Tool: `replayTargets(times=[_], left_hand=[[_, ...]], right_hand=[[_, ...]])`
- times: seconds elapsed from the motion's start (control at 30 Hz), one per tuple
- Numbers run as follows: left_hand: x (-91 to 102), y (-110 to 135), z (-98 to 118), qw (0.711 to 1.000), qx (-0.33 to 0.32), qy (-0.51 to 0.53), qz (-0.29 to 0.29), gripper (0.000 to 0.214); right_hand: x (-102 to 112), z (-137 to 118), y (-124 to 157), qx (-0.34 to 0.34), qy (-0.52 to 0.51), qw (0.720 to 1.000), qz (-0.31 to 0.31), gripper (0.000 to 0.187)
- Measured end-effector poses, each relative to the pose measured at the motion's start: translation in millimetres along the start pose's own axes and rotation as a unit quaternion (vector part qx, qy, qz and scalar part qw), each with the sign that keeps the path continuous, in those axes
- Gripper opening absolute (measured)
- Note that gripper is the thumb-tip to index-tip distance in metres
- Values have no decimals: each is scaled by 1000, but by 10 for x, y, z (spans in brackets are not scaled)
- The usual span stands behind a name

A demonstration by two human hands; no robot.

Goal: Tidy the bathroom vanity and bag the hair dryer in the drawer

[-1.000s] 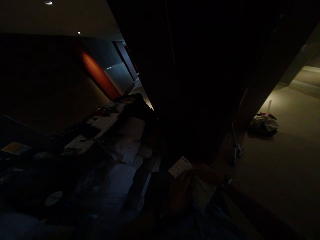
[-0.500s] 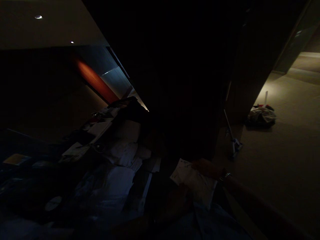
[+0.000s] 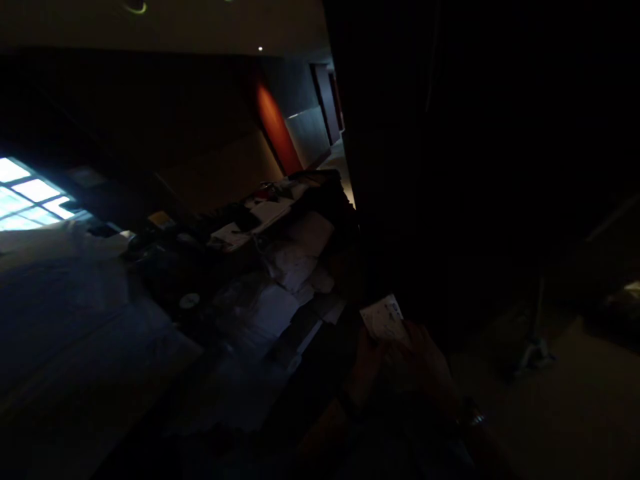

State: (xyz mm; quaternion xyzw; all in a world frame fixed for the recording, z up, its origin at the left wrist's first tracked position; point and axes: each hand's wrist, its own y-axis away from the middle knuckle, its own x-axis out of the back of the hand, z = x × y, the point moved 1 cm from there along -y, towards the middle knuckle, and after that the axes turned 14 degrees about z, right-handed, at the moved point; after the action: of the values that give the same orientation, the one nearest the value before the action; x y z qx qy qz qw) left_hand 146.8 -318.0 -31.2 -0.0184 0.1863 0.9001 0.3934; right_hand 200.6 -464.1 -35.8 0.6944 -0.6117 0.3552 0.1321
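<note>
In the dim light, a small white piece with dark printed marks [image 3: 385,321] is between my two hands; whether it is folded paper or a thin packet I cannot tell. My left hand [image 3: 369,363] grips its lower left side. On the right edge, my right hand [image 3: 424,353] is closed around it, with something shiny at the wrist. Shadow hides most of the fingers. To the left lies a heap of folded white cloth or paper stacks [image 3: 280,307].
Loose papers [image 3: 270,212] lie on top of the long cluttered cart or shelf. A dark wall [image 3: 480,167] rises ahead on the right. A mop-like tool [image 3: 536,353] stands on the floor at right. Bright window panes [image 3: 35,193] show far left, beside a pale covered surface [image 3: 85,320].
The view has turned left, bringing the window in. The white printed piece looks smaller now, and both hands have come closer together at its lower part.
</note>
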Motion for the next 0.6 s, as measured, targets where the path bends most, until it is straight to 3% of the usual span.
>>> replayTargets(times=[0.1, 0.2, 0.33, 0.47, 0.6], left_hand=[[157, -150, -121, 999, 18, 28, 32, 68], [371, -231, -165, 996, 55, 42, 51, 61], [702, -381, -135, 995, 85, 54, 20, 65], [1119, -700, -92, 994, 88, 56, 32, 74], [1464, -1079, 88, 996, 69, 41, 43, 66]], right_hand=[[-134, -177, -114, 38, 3, 999, -28, 52], [-313, -179, -294, 40, -15, 998, -42, 53], [-605, -24, -664, -60, -84, 992, -67, 55], [-1044, -55, -976, -115, -98, 979, -135, 58], [-1549, -401, -1002, -98, -54, 983, -148, 52]])
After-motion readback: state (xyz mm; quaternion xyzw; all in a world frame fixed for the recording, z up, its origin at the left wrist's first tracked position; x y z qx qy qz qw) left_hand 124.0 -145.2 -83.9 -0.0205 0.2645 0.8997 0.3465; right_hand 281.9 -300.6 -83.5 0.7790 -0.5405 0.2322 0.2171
